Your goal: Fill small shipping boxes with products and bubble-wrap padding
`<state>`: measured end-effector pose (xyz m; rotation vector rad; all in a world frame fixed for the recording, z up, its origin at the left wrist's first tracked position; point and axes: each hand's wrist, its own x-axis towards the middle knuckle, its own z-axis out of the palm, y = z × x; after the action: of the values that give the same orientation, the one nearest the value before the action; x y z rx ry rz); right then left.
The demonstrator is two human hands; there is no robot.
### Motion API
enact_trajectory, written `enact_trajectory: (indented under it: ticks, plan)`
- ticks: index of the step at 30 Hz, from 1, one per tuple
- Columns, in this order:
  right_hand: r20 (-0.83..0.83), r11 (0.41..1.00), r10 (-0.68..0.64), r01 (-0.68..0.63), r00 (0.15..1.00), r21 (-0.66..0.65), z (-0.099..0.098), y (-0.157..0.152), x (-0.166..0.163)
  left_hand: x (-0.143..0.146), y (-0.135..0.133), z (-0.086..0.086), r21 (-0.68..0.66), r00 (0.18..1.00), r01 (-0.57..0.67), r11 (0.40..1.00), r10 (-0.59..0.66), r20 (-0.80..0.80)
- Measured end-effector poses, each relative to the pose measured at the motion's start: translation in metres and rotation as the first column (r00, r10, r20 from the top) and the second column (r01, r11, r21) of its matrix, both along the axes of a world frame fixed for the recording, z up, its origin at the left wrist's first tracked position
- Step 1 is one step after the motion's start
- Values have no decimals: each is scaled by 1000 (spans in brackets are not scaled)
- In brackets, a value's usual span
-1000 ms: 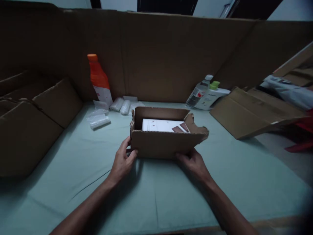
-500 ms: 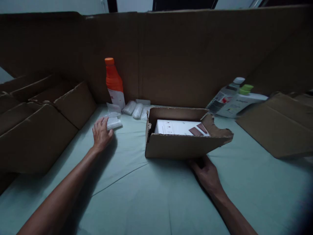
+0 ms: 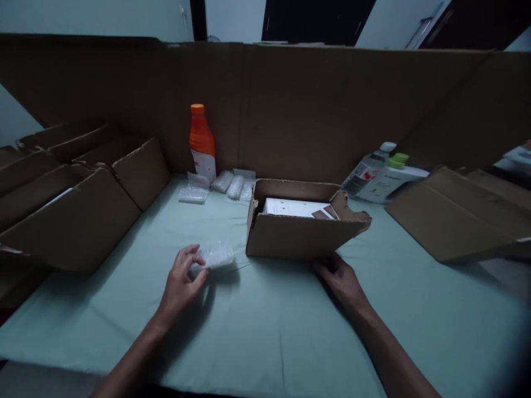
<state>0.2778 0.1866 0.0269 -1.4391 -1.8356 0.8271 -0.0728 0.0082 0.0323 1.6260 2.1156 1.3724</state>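
Note:
A small bubble-wrapped packet (image 3: 218, 255) is pinched between the thumb and fingers of my left hand (image 3: 182, 279), held just above the cloth. In front of me stands an open cardboard box (image 3: 290, 236) with a torn right end. Inside it lies a white printed carton (image 3: 290, 207). My right hand (image 3: 342, 282) grips the box at its lower right edge, and its fingertips are hidden there. Further back, several more bubble-wrapped packets (image 3: 235, 187) lie beside an orange bottle (image 3: 202, 141).
A divided cardboard box (image 3: 83, 215) takes up the left side. A clear bottle (image 3: 367, 168) and a white bottle with a green cap (image 3: 385, 182) lean at the back right, near another cardboard box (image 3: 452, 215). A tall cardboard wall (image 3: 298, 110) closes off the back.
My left hand has taken hold of a bubble-wrapped packet and brought it nearer and to the right. My right hand stays at the box. The camera view has shifted somewhat.

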Motion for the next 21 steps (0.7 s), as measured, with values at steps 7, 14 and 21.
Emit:
enact_trajectory:
  ticks: [7, 14, 21]
  plan:
    - [176, 990, 72, -92, 982, 106, 26, -96, 18, 32, -59, -1, -108, 960, 215, 970, -190, 205]
    - [159, 865, 482, -497, 862, 72, 37, -142, -38, 50, -65, 22, -101, 913, 236, 967, -185, 363]
    - [93, 826, 561, -563, 823, 1, 36, -143, -80, 51, -64, 57, -50, 878, 98, 994, -63, 475]
